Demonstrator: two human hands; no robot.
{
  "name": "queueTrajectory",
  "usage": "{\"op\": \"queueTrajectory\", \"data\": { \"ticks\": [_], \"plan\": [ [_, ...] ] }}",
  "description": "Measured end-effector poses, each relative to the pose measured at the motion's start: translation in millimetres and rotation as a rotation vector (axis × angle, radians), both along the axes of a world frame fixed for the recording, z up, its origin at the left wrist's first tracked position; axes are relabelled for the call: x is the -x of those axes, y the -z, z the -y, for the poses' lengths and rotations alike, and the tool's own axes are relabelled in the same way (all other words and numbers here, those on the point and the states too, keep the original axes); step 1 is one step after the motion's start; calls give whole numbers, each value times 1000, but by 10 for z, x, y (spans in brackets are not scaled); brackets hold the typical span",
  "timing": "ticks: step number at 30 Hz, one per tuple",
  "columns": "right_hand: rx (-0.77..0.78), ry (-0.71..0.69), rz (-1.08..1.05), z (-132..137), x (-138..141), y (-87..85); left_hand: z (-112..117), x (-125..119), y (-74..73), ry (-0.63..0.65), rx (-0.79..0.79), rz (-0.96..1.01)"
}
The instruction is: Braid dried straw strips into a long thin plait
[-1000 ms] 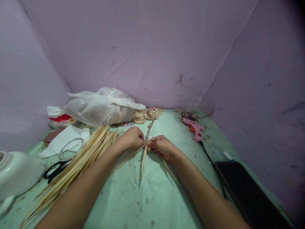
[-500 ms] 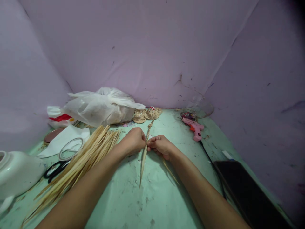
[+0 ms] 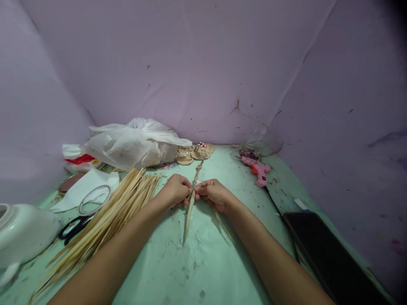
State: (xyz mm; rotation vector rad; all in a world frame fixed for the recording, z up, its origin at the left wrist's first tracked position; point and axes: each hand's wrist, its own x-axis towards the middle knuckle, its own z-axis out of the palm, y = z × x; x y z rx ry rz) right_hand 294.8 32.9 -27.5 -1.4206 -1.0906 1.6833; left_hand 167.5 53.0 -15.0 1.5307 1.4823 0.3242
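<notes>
Between my two hands runs a thin braid (image 3: pixel 197 171) of dried, straw-coloured leaf strips, its far end reaching the woven pieces (image 3: pixel 203 151) by the wall. My left hand (image 3: pixel 178 189) pinches the braid's near end from the left. From the right, my right hand (image 3: pixel 212 193) pinches the same spot, thumb and forefinger together. One loose strip (image 3: pixel 190 216) hangs from the pinch toward me; another strip (image 3: pixel 224 226) trails out below my right hand. The fingertips partly hide where the strips cross.
Left of my hands lie a bundle of dried strips (image 3: pixel 111 220), black-handled scissors (image 3: pixel 74 228), a ring of tape (image 3: pixel 95 199) and a white pot (image 3: pixel 28 228). A plastic bag (image 3: pixel 133 142) rests behind. On the right are a pink glue gun (image 3: pixel 259 169) and a dark phone-like slab (image 3: pixel 327 254).
My left hand has shifted slightly, its fingers more opened out below the pinch. Both hands still hold the braid. The whole view has moved a little.
</notes>
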Motion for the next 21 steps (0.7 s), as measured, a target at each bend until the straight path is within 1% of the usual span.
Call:
{"op": "queueTrajectory", "data": {
  "ticks": [2, 4, 6, 8, 10, 12, 15, 17, 19, 21],
  "plan": [
    [-32, -12, 69, 8, 20, 21, 20, 16, 81, -52, -59, -40],
    [-65, -5, 147, 9, 38, 54, 23, 36, 137, -45, -162, -135],
    [-125, 2, 242, 0, 47, 100, 14, 45, 152, -9, -234, -217],
    [-201, -4, 347, -17, 42, 153, -1, 35, 123, 15, -237, -266],
    [-271, -26, 415, -36, 25, 201, -17, 14, 67, 9, -157, -255],
    [-319, -41, 431, -50, 7, 228, -31, -6, 9, -24, 0, -184],
    [-341, -25, 390, -52, -2, 210, -45, -10, -38, -104, 283, 17],
    [-291, 12, 326, -39, 10, 164, -41, 3, -37, -161, 419, 163],
    [-198, 45, 247, -21, 28, 113, -20, 15, -18, -202, 467, 247],
    [-110, 55, 186, -5, 42, 81, 15, 15, 5, -215, 418, 259]
  ]
}}
